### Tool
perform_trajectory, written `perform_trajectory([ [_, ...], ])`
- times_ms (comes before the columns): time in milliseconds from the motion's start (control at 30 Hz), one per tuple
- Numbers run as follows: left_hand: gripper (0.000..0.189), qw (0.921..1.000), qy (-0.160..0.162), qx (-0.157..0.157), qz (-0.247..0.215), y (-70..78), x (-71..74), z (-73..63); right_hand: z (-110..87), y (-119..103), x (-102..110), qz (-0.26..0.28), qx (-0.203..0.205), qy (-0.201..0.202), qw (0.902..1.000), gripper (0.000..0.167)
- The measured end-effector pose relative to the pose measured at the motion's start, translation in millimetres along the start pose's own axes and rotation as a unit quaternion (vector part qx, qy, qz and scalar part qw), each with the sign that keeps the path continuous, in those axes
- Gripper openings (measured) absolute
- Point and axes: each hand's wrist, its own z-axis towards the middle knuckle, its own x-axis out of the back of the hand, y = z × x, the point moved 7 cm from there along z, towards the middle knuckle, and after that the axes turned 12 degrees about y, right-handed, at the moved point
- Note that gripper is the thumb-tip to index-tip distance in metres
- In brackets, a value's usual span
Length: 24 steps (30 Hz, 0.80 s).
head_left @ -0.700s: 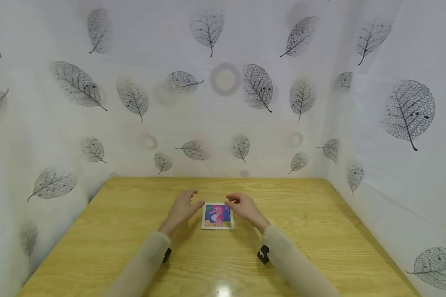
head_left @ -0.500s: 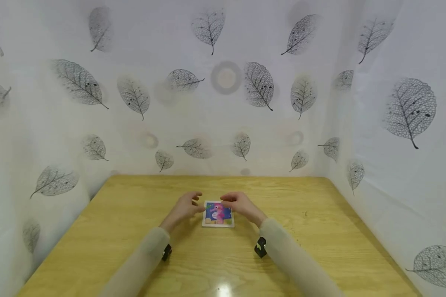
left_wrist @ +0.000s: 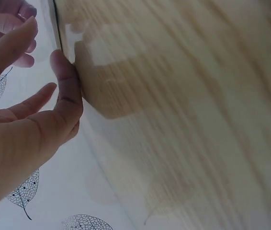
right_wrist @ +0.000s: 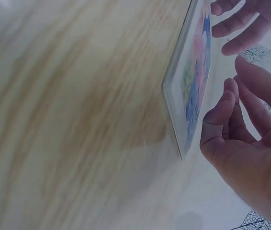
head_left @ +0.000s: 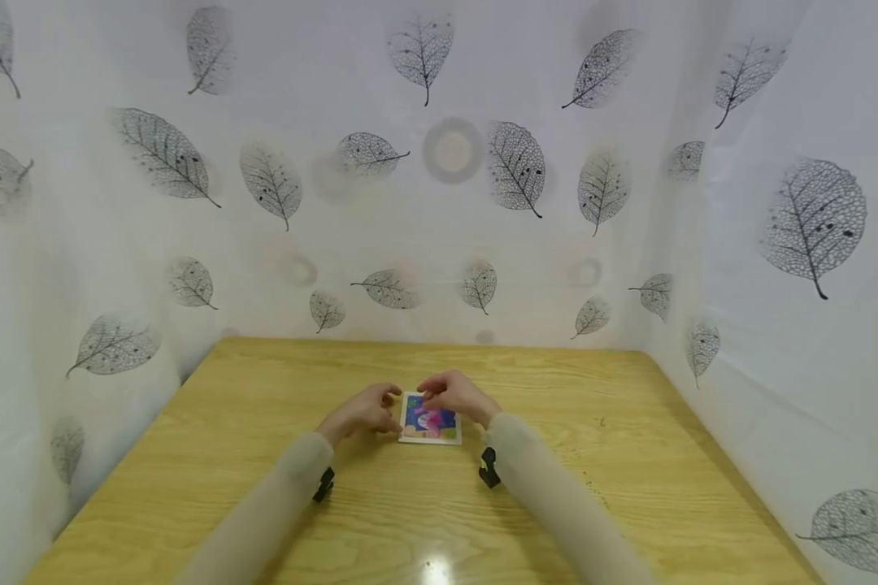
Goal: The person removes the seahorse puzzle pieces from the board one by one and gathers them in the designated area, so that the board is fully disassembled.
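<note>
A square white-framed board (head_left: 439, 426) with a pink seahorse on blue lies flat on the table. My left hand (head_left: 364, 411) is at its left side, fingers loosely bent and spread. In the left wrist view the thumb (left_wrist: 67, 84) is down by the table at the board's edge; whether it touches the board I cannot tell. My right hand (head_left: 459, 395) hovers over the board's upper part and hides some of the picture. From the right wrist view, its fingers (right_wrist: 217, 120) are loosely bent above the board's face, with nothing visible between them.
The light wooden table (head_left: 629, 463) surrounds the board on all sides. A white curtain (head_left: 541, 260) printed with grey leaves hangs behind the table and along both sides. Small dark specks (head_left: 596, 491) are on the table to the right.
My right hand has moved left over the picture, covering more of the seahorse. My left hand has come down slightly along the board's left edge. The board itself seems to stay put.
</note>
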Motion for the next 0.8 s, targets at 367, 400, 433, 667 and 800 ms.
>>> perform_trajectory([
  [367, 0.078, 0.9996, -0.022, 0.014, -0.009, -3.6, -9.7, 10.4, 12.0, 1, -8, -0.033, -0.004, 0.001, 0.9995, 0.037],
  [400, 0.078, 0.9996, -0.023, 0.015, -0.007, -3.8, -9.9, 10.8, 12.9, 1, -9, -0.039, -0.002, -0.004, 0.9992, 0.037],
  [433, 0.078, 0.9997, -0.023, 0.011, -0.001, -3.8, -9.6, 11.0, 14.0, 2, -9, -0.043, 0.000, -0.007, 0.9990, 0.037],
  [667, 0.079, 0.9991, -0.031, -0.016, 0.025, -0.7, -10.5, 10.0, 16.9, -1, -11, -0.069, 0.021, -0.032, 0.9969, 0.036],
  [800, 0.079, 0.9983, -0.025, -0.027, 0.046, 0.4, -11.1, 8.7, 17.6, -3, -12, -0.071, 0.032, -0.042, 0.9961, 0.034],
])
